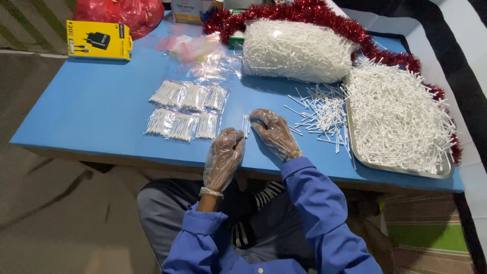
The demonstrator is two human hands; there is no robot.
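Item: small bundle of white cotton swabs (246,125), pinched upright between your gloved left hand (223,158) and right hand (274,133) (ends squared against the blue tabletop (101,106)); loose swabs (319,114) at three o'clock.

Blue table (101,109), seen from above. Centre left: six small packets (186,109) of swabs in two rows. Upper left: yellow box (99,39). Top centre: large bag (297,50) of swabs, edged by red tinsel (304,11). Right: metal tray (446,170) heaped with swabs; loose swabs (319,114) just beside it.
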